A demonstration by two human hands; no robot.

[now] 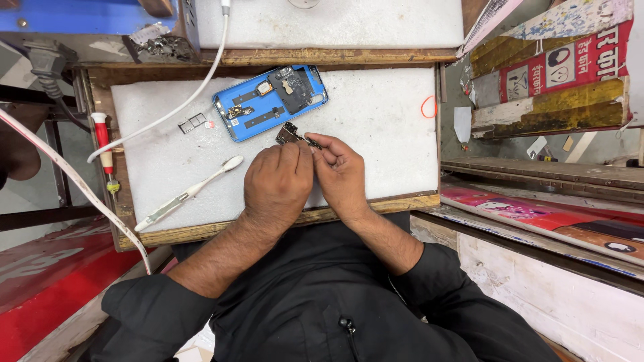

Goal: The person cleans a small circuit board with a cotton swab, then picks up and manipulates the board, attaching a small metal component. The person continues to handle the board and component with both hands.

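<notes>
Nearest to the camera, black sleeves are seen, and both forearms are stretched forward over the wooden front edge of the work tray (376, 206). The left hand (278, 184) and the right hand (341, 173) are brought close together, touching at the fingers, and a small dark circuit board (290, 133) is pinched between their fingertips, just above the white foam pad (376, 127) which lines the tray. The lower part of the board is covered by the fingers, so its full shape cannot be told. To the left of the hands a white toothbrush (191, 192) is laid at a slant on the pad, well apart from them. Just behind the board an opened blue phone back (270, 102) is lying with its inner parts up, tilted a little. Beside it, to the left, a small metal card tray (192, 123) is placed, and a white cable (176, 110) is running across the pad toward the left edge. A red and white screwdriver (102, 144) is resting along the left rim of the tray. At the far right edge of the pad an orange rubber band (428, 106) is seen. Free pad is left to the right of the hands. Farther back a second white pad (349, 23) is cut off by the upper border of the view.
</notes>
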